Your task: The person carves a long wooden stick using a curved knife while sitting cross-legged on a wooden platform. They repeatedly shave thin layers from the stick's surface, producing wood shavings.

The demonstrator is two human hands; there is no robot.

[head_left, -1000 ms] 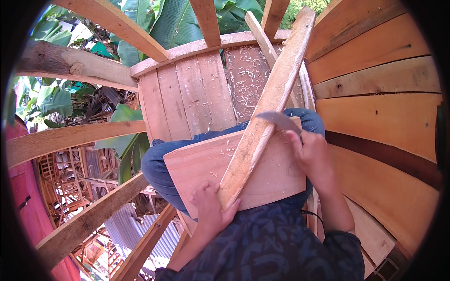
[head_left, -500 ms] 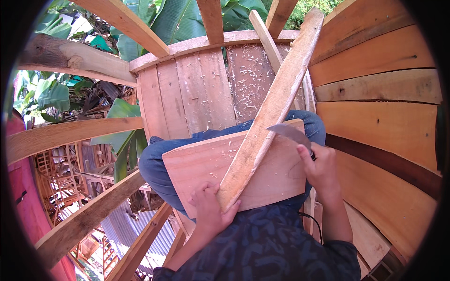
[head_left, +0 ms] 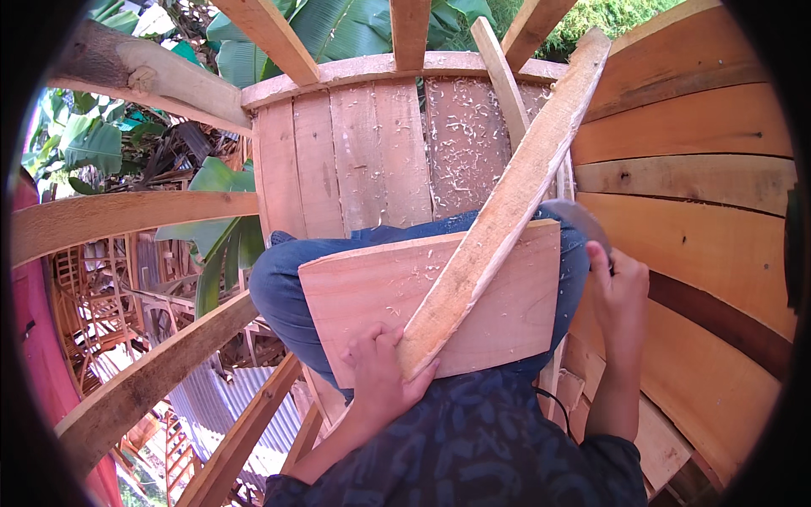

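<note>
A long, rough wooden plank (head_left: 507, 211) slants from my lap up to the far right, its edge pale and freshly cut. Beneath its near part lies a wide flat board (head_left: 363, 287) across my crossed legs. My left hand (head_left: 382, 365) grips the plank's near end, thumb on one side and fingers on the other. In my right hand (head_left: 619, 283) is a knife with a broad curved blade (head_left: 576, 218); the handle is mostly hidden by the fingers. The blade is slightly blurred and stands just right of the plank, apart from its edge.
Pale shavings (head_left: 465, 144) litter the plank floor (head_left: 363, 160) ahead. A wall of horizontal boards (head_left: 684, 177) rises close on my right. Open beams (head_left: 152, 372) run along the left, with corrugated metal sheets (head_left: 245, 414) below. A narrow batten (head_left: 500, 80) leans behind the plank.
My right hand has moved right with the knife, lifting the blade off the plank's edge. The left hand keeps its hold on the near end. The whole view has shifted slightly.
</note>
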